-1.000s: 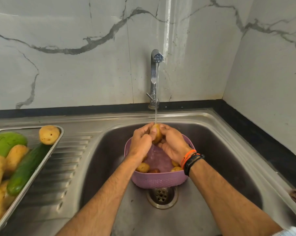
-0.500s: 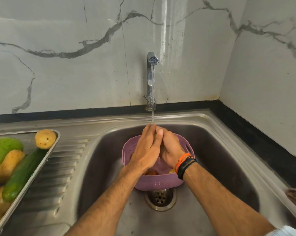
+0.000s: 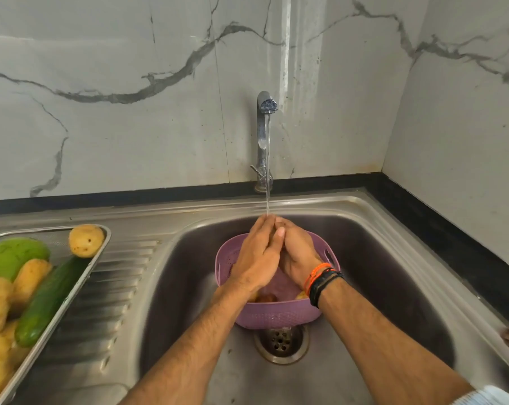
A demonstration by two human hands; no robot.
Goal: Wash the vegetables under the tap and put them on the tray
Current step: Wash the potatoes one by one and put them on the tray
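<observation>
Under the tap's (image 3: 265, 135) thin stream, the left hand (image 3: 257, 257) and right hand (image 3: 297, 254) press together, palms cupped, over the purple colander (image 3: 272, 314) in the sink (image 3: 393, 287); whether they enclose a potato cannot be told. At the sink's left edge, the steel tray (image 3: 101, 249) holds potatoes (image 3: 86, 240), a cucumber (image 3: 47, 302) and a green vegetable (image 3: 12, 255).

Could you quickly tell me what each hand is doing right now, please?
Left hand: fingers straight, pressed against the right hand under the water stream; open.
Right hand: cupped against the left; whether it holds anything cannot be told.
</observation>
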